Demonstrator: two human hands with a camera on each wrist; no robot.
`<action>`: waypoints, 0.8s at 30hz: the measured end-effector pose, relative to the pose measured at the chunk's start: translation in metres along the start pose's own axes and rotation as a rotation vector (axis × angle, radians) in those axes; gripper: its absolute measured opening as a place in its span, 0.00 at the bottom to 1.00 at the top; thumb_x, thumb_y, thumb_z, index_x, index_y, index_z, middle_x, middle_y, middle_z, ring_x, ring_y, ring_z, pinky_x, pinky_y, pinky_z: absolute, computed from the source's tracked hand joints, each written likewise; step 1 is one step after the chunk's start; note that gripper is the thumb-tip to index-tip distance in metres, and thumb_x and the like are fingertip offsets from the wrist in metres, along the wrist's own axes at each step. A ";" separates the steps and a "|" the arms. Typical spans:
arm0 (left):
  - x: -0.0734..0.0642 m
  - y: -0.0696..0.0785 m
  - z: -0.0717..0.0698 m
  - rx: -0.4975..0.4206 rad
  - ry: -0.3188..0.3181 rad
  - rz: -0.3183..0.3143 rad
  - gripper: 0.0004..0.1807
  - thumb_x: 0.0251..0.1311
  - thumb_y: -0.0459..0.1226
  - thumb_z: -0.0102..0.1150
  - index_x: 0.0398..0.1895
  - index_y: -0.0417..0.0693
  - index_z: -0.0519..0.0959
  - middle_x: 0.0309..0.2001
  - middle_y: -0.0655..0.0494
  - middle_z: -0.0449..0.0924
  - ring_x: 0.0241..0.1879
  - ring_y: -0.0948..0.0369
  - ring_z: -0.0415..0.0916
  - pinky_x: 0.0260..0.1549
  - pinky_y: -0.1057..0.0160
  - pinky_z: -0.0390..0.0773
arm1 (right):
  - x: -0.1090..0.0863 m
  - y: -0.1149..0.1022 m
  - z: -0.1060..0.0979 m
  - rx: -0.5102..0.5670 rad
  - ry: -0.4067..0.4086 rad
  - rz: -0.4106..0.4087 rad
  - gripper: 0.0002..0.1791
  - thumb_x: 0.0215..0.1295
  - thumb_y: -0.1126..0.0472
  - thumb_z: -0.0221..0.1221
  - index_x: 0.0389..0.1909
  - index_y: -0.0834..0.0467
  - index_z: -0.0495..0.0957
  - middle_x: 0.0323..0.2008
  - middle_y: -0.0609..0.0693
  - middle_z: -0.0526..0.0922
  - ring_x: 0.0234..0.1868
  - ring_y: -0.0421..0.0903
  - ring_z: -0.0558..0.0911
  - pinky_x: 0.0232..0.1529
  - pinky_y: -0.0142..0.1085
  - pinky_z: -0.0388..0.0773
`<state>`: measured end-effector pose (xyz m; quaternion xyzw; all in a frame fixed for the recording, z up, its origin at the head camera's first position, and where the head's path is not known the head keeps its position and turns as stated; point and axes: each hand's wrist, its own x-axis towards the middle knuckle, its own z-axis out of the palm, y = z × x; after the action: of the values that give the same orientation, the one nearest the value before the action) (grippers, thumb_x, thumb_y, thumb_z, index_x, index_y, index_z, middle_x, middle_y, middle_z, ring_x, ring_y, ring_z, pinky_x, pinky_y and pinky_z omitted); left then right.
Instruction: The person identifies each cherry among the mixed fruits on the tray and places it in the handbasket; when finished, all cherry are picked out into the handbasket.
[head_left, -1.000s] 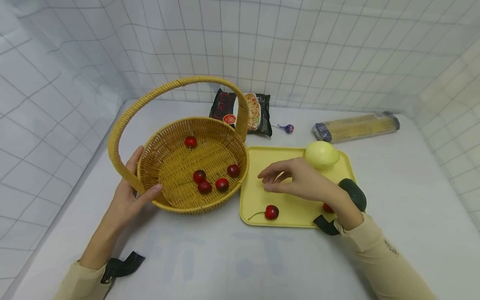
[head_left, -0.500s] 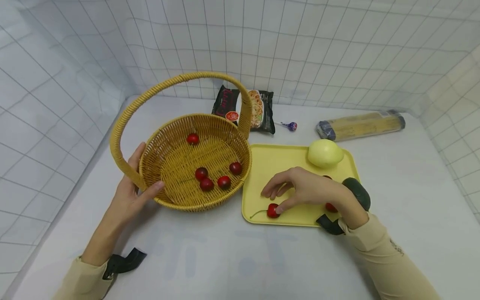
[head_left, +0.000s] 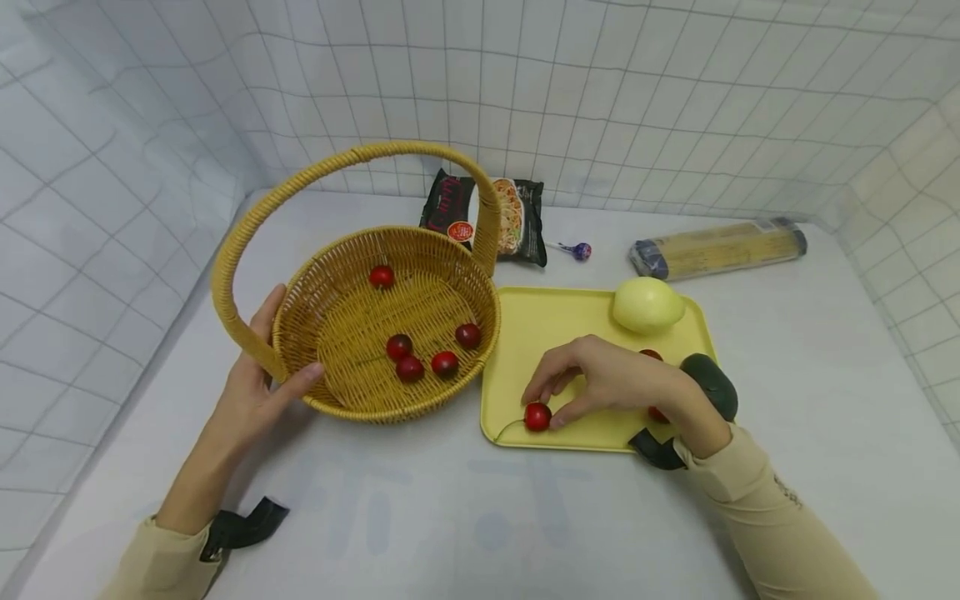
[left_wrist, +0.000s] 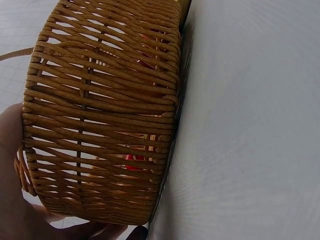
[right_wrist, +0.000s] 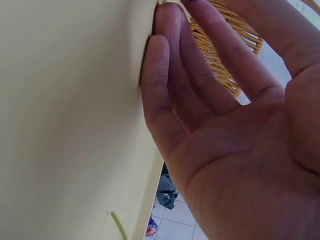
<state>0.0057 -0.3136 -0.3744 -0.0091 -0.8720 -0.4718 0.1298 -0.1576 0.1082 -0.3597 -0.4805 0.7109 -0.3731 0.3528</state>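
Note:
My left hand point(head_left: 251, 396) holds the wicker basket point(head_left: 348, 333) by its left side, thumb over the rim and fingers along the outer wall. Several dark red cherries point(head_left: 409, 369) lie scattered on the basket's floor. In the left wrist view the woven wall point(left_wrist: 100, 115) fills much of the picture. My right hand point(head_left: 600, 375) is over the yellow tray point(head_left: 525, 321), pinching a cherry point(head_left: 537, 416) between thumb and forefinger. Its stem points toward the tray's front left corner. The right wrist view shows the other fingers point(right_wrist: 155, 75) against the tray, with the cherry nearly out of frame.
On the tray are a lemon point(head_left: 648, 305), a dark green oval fruit point(head_left: 708, 387) and red fruit point(head_left: 658, 414) partly hidden by my right wrist. Behind stand a black noodle packet point(head_left: 517, 221), a lollipop point(head_left: 579, 251) and a spaghetti pack point(head_left: 720, 248). The basket's tall handle point(head_left: 360, 154) arches upward.
My right hand has come down and forward to the tray's front left, and its thumb and forefinger have closed on the cherry there. My left hand stays on the basket.

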 end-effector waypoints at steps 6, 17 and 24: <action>-0.003 0.001 -0.001 0.004 0.001 -0.015 0.56 0.63 0.32 0.66 0.87 0.70 0.44 0.83 0.50 0.55 0.73 0.72 0.61 0.66 0.75 0.57 | 0.003 -0.003 0.007 -0.032 -0.010 0.005 0.20 0.60 0.59 0.76 0.54 0.49 0.88 0.50 0.39 0.89 0.51 0.39 0.85 0.57 0.40 0.82; -0.003 0.002 0.001 -0.002 0.005 -0.023 0.55 0.64 0.33 0.65 0.87 0.69 0.44 0.83 0.49 0.55 0.75 0.70 0.58 0.67 0.73 0.55 | 0.005 -0.008 0.007 -0.062 -0.003 0.013 0.20 0.60 0.59 0.77 0.53 0.48 0.89 0.49 0.37 0.88 0.50 0.38 0.84 0.57 0.40 0.82; -0.001 0.004 0.002 0.005 0.008 -0.015 0.55 0.64 0.31 0.65 0.87 0.69 0.45 0.84 0.50 0.55 0.76 0.70 0.56 0.67 0.73 0.55 | 0.005 -0.010 0.011 -0.087 0.040 0.010 0.18 0.59 0.60 0.77 0.50 0.49 0.89 0.47 0.38 0.89 0.49 0.37 0.85 0.56 0.40 0.83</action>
<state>0.0071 -0.3098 -0.3726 -0.0003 -0.8728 -0.4706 0.1296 -0.1448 0.0986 -0.3568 -0.4845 0.7358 -0.3494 0.3191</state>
